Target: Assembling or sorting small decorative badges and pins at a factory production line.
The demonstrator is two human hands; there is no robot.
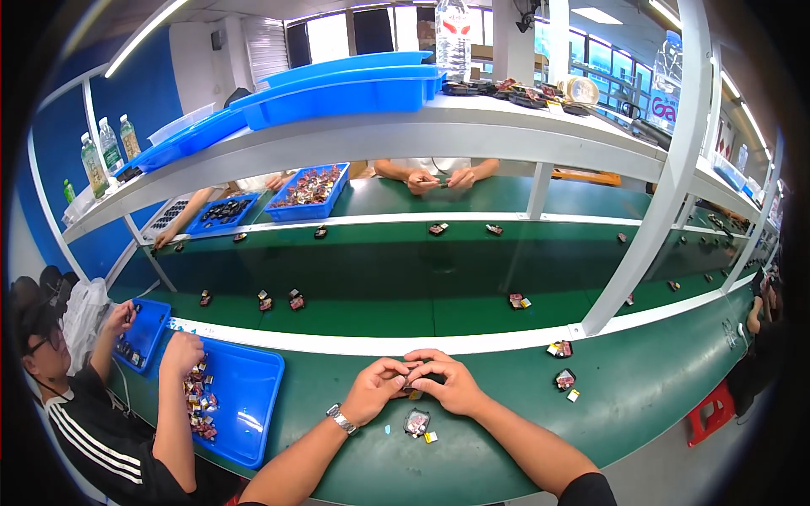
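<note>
My left hand, with a metal-banded watch at its wrist, meets my right hand over the green work surface. The fingertips of both pinch a small dark reddish part, mostly covered by the fingers. Just below them lies a small black-rimmed part with a pale, reddish middle. A yellow-and-white tag sits at its lower right, and a tiny light-blue scrap is to its left. Two similar parts, one upper and one lower, rest right of my right hand.
Left of me, a co-worker's hand is over a blue tray of similar parts. Beyond a white rail, more parts lie on a green strip. Blue trays sit on the overhead shelf. Across, another person's hands hold something small.
</note>
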